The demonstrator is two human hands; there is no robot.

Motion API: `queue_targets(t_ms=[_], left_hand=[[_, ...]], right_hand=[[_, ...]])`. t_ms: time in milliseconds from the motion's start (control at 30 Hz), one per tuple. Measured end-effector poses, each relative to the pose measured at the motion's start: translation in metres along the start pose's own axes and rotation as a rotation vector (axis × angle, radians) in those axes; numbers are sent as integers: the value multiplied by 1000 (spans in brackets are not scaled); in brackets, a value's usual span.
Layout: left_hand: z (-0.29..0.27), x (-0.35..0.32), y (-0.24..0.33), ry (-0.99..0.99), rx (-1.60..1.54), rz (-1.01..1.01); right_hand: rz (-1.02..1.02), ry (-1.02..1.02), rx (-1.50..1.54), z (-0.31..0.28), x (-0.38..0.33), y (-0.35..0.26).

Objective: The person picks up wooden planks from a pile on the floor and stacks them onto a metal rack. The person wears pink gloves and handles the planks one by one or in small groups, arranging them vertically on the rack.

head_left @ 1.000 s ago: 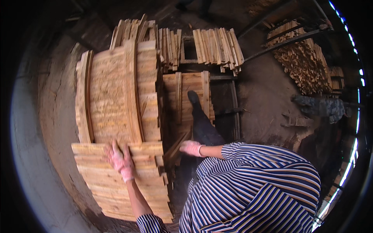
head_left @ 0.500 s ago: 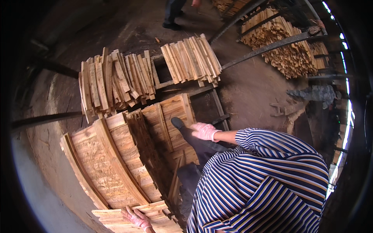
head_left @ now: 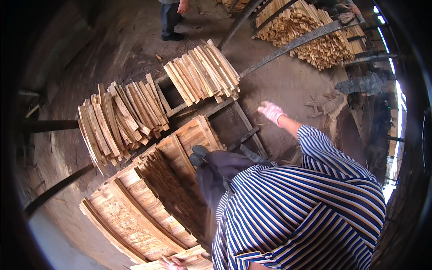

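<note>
The shirt (head_left: pixel 306 211) has stripes of dark blue, white and tan. The right hand (head_left: pixel 272 112) is gloved in pink, paler at the fingers; the left hand (head_left: pixel 173 263) also in pink. The near-left wooden panel (head_left: pixel 143 212) is pale yellow-brown, the far strips (head_left: pixel 202 72) light tan, the trousers (head_left: pixel 211 180) dark grey.

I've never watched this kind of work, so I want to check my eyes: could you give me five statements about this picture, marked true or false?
1. The right hand grips a hammer. False: it is held out in the air, with nothing visible in it.
2. The left hand is at the pale boards by the picture's bottom edge. True.
3. The wearer's shirt is plain red. False: it is striped, mostly dark blue and white.
4. Another person's legs show near the top. True.
5. The wooden strips are all in one bunch. False: several separate groups show.
</note>
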State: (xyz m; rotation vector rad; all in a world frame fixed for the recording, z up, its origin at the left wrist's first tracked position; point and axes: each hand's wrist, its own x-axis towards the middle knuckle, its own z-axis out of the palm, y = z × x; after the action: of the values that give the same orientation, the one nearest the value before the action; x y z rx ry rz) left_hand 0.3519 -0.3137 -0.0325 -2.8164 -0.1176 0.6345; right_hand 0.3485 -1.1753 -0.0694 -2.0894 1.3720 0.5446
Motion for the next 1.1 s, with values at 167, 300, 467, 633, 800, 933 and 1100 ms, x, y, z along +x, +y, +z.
queue_targets(t_ms=[167,300,467,633,800,933,1100], left_hand=[[-43,53,27,251,-129,-66],[-117,125,125,576,-349,106],[-191,136,294,676,-652,392],[-170,211,481,506,-886,1008],[19,348,651,204,-892,874],[191,378,713,-306,-1364,371],[218,339,818,-580,-915,412]], right_hand=[[-61,113,64,-33,32,-19],[-48,95,-169,-28,80,11],[-224,248,-876,-69,148,-32],[-395,463,-1363,-133,279,3],[-34,417,-1411,-124,378,48],[-464,682,-1444,-101,422,80],[-492,583,-1486,-109,435,125]])
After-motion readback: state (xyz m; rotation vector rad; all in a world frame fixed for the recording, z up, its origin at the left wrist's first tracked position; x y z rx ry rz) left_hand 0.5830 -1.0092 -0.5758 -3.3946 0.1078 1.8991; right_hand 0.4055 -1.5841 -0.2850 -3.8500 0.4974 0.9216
